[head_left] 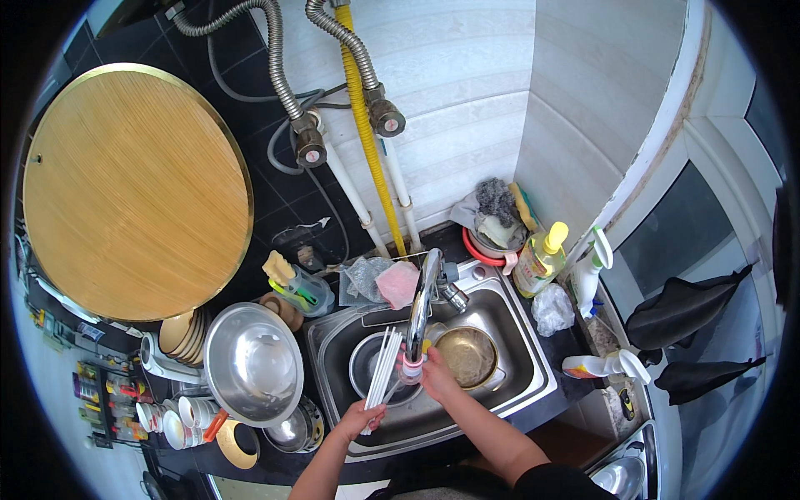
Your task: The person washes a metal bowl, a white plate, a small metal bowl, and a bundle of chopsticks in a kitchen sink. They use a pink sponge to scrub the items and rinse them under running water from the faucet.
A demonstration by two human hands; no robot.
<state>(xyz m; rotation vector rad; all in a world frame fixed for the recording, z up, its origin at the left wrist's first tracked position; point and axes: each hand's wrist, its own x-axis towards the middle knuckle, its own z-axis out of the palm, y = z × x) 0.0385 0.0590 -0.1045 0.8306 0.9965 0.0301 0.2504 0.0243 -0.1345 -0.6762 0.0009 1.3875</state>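
Note:
My left hand (364,417) is closed round the lower part of a bundle of white chopsticks (383,367), which slants up over the sink (533,385). My right hand (437,377) has its fingers closed at the pinkish nozzle (412,365) of the chrome faucet (425,292). A small yellow bit shows by those fingers; I cannot make out what it is. Behind the chopsticks, a round metal basin (358,365) stands in the sink's left part. To the right of my right hand lies a round, brownish metal pan (467,357).
Left of the sink are a large steel bowl (254,364), stacked cups (179,425) and a big round wooden board (137,192). A yellow-capped soap bottle (540,262), spray bottles (588,271) and a red basin (487,250) with scrubbers stand at the right and back.

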